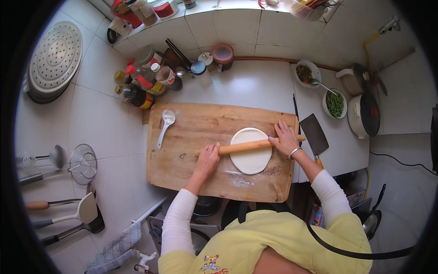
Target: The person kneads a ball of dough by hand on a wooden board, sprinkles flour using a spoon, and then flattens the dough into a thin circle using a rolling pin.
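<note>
A round, flat sheet of white dough lies on a wooden board, right of its middle. Across the dough rests a wooden rolling pin, slightly tilted up to the right. My left hand grips the pin's left end, just off the dough. At the other end, my right hand lies over the pin with its fingers spread; a silver bracelet circles that wrist. Flour dusts the board below the dough. On the board's left part lies a white spoon with flour in its bowl.
A cleaver lies right of the board, beside dark chopsticks. Behind it stand a bowl of chopped green vegetables and a bowl of filling with a spoon. Sauce bottles crowd the back left. Utensils, including a wire skimmer, hang at left.
</note>
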Motion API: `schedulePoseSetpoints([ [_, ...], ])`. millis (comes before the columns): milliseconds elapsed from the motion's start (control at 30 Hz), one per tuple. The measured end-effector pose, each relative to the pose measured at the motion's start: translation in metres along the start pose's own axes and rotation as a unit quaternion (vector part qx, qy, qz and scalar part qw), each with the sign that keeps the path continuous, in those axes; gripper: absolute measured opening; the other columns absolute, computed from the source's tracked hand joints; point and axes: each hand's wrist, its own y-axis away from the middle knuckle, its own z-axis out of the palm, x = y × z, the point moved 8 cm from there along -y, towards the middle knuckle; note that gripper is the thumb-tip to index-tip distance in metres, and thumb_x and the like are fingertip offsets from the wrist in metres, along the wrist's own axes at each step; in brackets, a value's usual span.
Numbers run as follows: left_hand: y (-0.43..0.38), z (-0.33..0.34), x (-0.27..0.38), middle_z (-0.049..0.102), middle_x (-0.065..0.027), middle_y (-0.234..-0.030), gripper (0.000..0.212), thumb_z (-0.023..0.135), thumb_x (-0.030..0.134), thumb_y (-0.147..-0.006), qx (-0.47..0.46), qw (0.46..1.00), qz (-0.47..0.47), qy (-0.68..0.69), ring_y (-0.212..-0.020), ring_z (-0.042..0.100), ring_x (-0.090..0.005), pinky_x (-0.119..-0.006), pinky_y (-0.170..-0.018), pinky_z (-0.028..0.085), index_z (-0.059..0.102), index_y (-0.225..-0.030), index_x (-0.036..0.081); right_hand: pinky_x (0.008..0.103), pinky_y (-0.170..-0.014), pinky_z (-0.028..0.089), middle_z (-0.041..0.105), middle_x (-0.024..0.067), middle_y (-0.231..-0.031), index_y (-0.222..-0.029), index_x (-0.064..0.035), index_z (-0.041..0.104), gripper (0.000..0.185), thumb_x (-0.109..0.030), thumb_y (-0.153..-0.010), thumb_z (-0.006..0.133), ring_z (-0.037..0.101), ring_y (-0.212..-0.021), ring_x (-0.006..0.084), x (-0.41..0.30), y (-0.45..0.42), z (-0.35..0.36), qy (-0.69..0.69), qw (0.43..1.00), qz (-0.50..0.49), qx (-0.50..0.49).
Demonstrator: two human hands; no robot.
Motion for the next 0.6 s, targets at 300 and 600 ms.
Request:
schedulePoseSetpoints([
  [300,0.106,-0.018,0.079,0.058,-0.0109,-0.073,0.030,0.054,-0.003,-0.059,0.151,0.971,-0.132,0.130,-0.073,0.055,-0.0263,-0.036,-0.071,0.044,0.059,-0.088,0.001,0.0369,-0.084,0.040,0.050,0.0183,-0.106,-0.102,-0.0032,0.056,0.047,-0.026,-0.063,0.071,0.050,-0.096,0.0305,-0.026,-0.006,0.036,-0.186,0.964,0.161,-0.100],
  [600,0.143,-0.024,0.117,0.056,-0.0101,-0.076,0.031,0.053,-0.002,-0.060,0.121,0.980,-0.039,0.150,-0.075,0.054,-0.0260,-0.033,-0.072,0.045,0.058,-0.090,0.002,0.0381,-0.054,0.045,0.056,0.0125,-0.074,-0.078,-0.0060,0.048,0.013,-0.015,-0.076,0.058,0.057,-0.065,0.0299,-0.158,0.079,-0.065,-0.057,0.976,-0.164,0.131],
])
